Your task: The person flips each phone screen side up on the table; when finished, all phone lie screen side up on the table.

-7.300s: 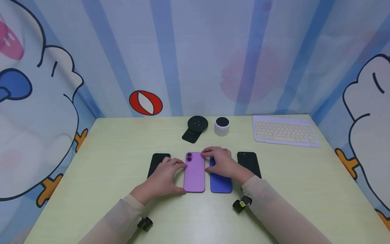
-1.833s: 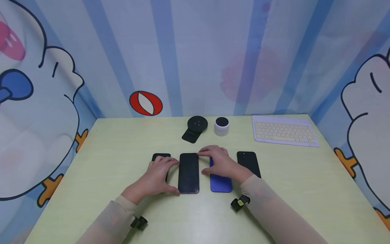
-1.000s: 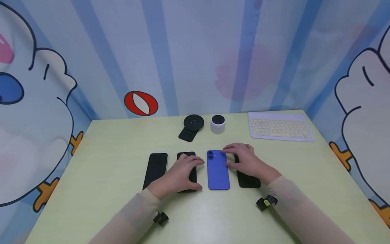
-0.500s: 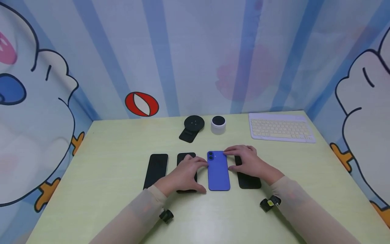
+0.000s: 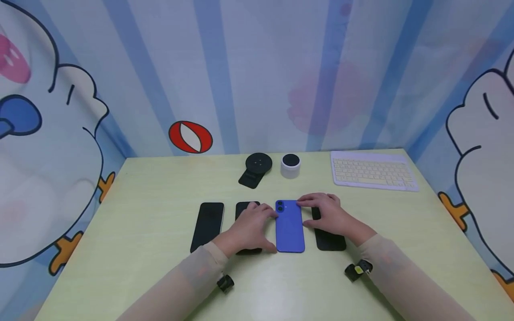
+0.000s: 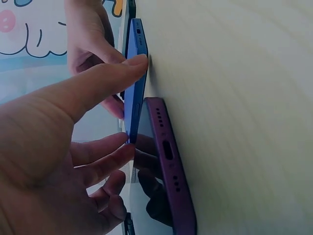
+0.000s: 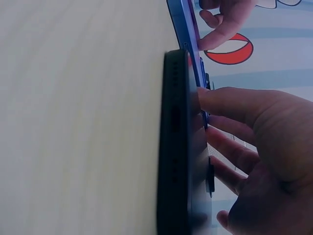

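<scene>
A blue smartphone [image 5: 290, 227] lies back up on the table, its two camera lenses at the upper left. My left hand [image 5: 253, 225] holds its left side, thumb by the lower corner and fingers higher along the edge. Over on the opposite side, my right hand [image 5: 327, 216] has a finger at the upper right corner and the thumb on the right edge. Beneath the left hand is a phone with a dark screen [image 5: 241, 207]; the left wrist view shows its purple frame [image 6: 178, 191]. A black phone [image 5: 330, 241] is partly covered by the right hand.
Another dark phone [image 5: 206, 227] lies at the left end of the row. Farther back are a black round-topped stand [image 5: 259, 163], a small white cylinder with a black top [image 5: 290, 167] and a lilac keyboard [image 5: 373, 171]. A patterned curtain wall rises behind the table [image 5: 160, 187].
The purple phone was turned from back up to screen up. Both hands then moved right to the blue phone, and the left fingers have closed in on its edge.
</scene>
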